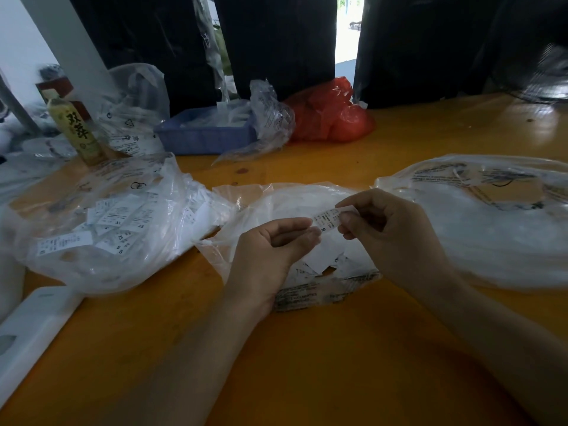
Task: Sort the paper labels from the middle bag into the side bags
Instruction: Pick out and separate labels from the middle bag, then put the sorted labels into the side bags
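Nearest, both hands hold one paper label over the middle bag: the left hand pinches its near end and the right hand its far end. Thin, light and limp, the printed strip probably creases easily, so an end pinch suits it. Beyond, on the glossy orange table, crinkly clear side bags lie left and right, the left holding loose white labels.
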